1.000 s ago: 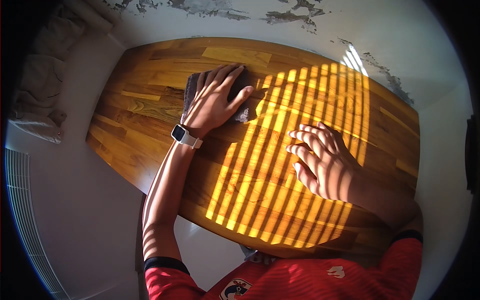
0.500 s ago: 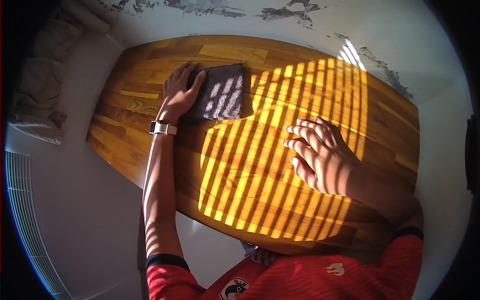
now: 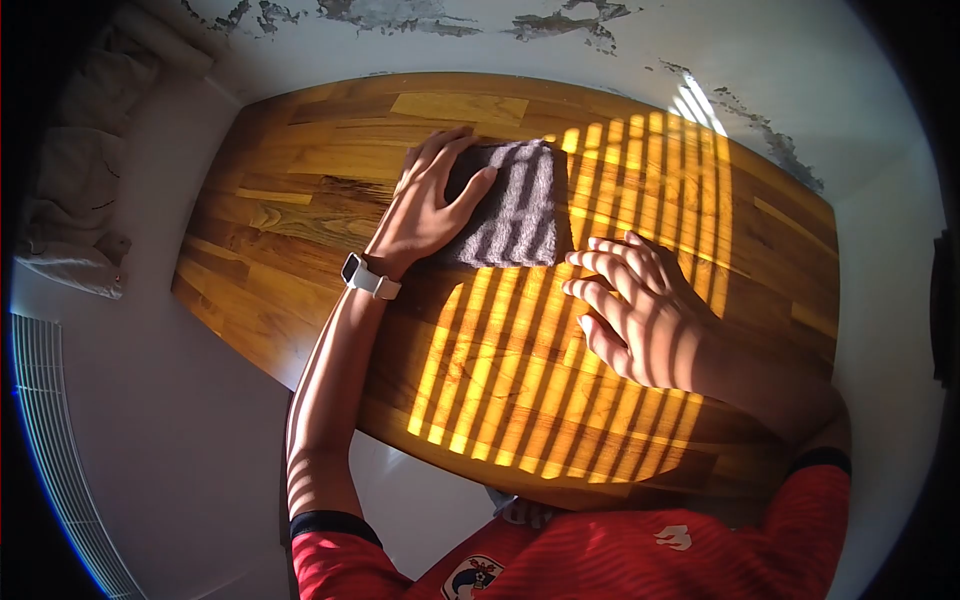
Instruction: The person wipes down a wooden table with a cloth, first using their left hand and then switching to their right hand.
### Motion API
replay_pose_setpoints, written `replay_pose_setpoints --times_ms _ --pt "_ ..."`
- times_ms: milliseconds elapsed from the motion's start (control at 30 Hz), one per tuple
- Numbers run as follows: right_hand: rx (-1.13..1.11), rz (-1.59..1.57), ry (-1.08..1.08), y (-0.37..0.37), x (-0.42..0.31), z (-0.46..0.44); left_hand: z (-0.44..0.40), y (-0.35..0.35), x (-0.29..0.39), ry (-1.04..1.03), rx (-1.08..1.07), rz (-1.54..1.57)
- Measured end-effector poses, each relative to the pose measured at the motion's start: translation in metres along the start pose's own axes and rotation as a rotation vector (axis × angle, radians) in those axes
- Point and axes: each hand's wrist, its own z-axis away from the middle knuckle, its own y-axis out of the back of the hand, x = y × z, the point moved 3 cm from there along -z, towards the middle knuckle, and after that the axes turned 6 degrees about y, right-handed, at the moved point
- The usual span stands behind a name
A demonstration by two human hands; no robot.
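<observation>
A grey-purple folded cloth (image 3: pixel 515 215) lies flat on the wooden tabletop (image 3: pixel 320 215), left of the middle. My left hand (image 3: pixel 430 200) rests on the cloth's left side, fingers stretched out and thumb spread across its top; a watch is on that wrist. Part of the cloth is hidden under the palm. Over to the right, my right hand (image 3: pixel 645 310) lies on the wood with its fingers apart and nothing in it. Its fingertips are just beyond the cloth's lower right corner, not touching it.
Striped sunlight and shadow cover the table's middle and right. A white wall (image 3: pixel 680 45) with peeling paint borders the far edge. Beige fabric (image 3: pixel 75 210) hangs at the left, above a white slatted grille (image 3: pixel 40 370).
My left hand and the cloth beneath it have slid to the right and slightly nearer, into the striped light. The right hand stays in about the same place.
</observation>
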Motion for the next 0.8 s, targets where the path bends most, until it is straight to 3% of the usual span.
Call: replay_pose_setpoints --times_ms 233,433,567,800 --pt "0.005 -0.015 0.007 0.002 0.0 -0.001 -0.004 0.006 -0.017 -0.071 0.098 -0.186" --pt "0.01 -0.018 0.011 0.003 -0.001 0.0 -0.008 0.029 -0.06 0.145 0.168 -0.245" --pt "0.026 0.003 0.018 0.002 -0.001 0.0 -0.011 0.035 -0.082 0.114 0.178 -0.243" --pt "0.042 0.003 0.024 0.003 -0.001 -0.001 -0.009 0.018 -0.052 -0.011 0.146 -0.161"
